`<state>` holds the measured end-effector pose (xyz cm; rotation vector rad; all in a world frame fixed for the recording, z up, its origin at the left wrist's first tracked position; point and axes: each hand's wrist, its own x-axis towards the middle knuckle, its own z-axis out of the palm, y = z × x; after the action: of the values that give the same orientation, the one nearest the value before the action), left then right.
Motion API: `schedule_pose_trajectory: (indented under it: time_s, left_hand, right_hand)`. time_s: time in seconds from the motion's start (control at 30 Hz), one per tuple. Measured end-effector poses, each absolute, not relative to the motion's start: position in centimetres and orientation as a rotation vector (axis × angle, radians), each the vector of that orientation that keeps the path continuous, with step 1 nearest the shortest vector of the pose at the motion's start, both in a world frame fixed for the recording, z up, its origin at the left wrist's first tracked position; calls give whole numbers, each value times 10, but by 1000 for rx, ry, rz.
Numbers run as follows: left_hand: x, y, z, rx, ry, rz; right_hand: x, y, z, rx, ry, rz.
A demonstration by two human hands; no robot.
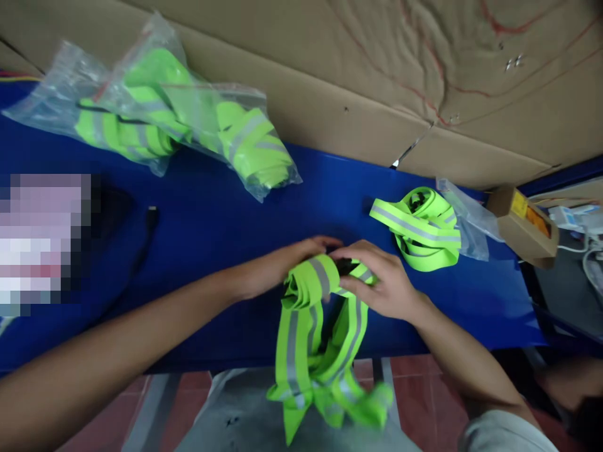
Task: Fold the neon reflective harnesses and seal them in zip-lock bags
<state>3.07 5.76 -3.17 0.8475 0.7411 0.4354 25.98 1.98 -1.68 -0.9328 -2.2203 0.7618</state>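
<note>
Between my two hands is a neon-yellow reflective strap (pixel 292 339) with a grey stripe, partly wound into a roll, its loose lengths hanging over the table's front edge toward my lap. My left hand (pixel 308 254) is closed around the far side of the roll, its fingers mostly hidden behind it. With thumb and fingers, my right hand (pixel 384 282) grips the strap just right of the roll, by a black piece that looks like a buckle. Beyond my right hand lies another loosely coiled reflective strap (pixel 424 229) on the blue table.
Clear plastic bags (pixel 188 113) with rolled neon straps lie at the back left. An empty-looking plastic bag (pixel 471 220) and a small cardboard box (pixel 522 226) are at the right. A black cable (pixel 146 235) runs along the left. Cardboard (pixel 301 81) lines the back of the blue table (pixel 211 220).
</note>
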Motion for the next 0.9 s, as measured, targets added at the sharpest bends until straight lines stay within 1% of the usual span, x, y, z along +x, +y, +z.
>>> schedule_pose_trajectory:
  time_s: [0.07, 0.1, 0.13, 0.23, 0.3, 0.33, 0.37, 0.5, 0.53, 0.6, 0.67, 0.77, 0.83, 0.9]
  left_hand:
    - [24, 63, -28, 1101, 833, 706]
    - [20, 65, -26, 1273, 840, 791]
    - [17, 66, -23, 1482, 819, 800]
    - [10, 65, -19, 1918, 739, 582]
    - [10, 64, -20, 1948, 749, 464]
    - [11, 63, -21, 1913, 787, 464]
    - [13, 63, -22, 1851, 851, 509]
    - [20, 64, -27, 1397, 1080, 761]
    - [22, 64, -28, 1263, 1075, 770]
    - [26, 65, -28, 1003, 1016, 688]
    - [28, 66, -28, 784, 956, 592]
    - [26, 68, -28, 696, 880, 489]
    - [22, 70, -29, 865, 905, 566]
    - [16, 70, -30, 1234, 975, 809]
  right_hand:
    - [260, 23, -17, -1086, -2062, 1023]
    - [260, 25, -18, -1168, -1976, 1150]
    - [261, 27, -20, -1238, -1875, 1271]
    - [264, 35, -26, -1342, -1551, 1615]
    - [267, 39, -29, -1377, -1442, 1691]
    - [269, 40, -29, -1389, -1452, 1629]
    - [271, 40, -27, -1390, -1505, 1496]
    - [276, 32, -17, -1231, -1856, 694]
    - [276, 29, -14, -1186, -1958, 553]
    - [274, 24, -13, -1132, -2163, 396]
    - [272, 22, -16, -1110, -2306, 362]
    - [271, 26, -22, -1156, -2236, 511]
    - [273, 29, -24, -1238, -2023, 696]
    - [275, 33, -22, -1312, -1772, 948]
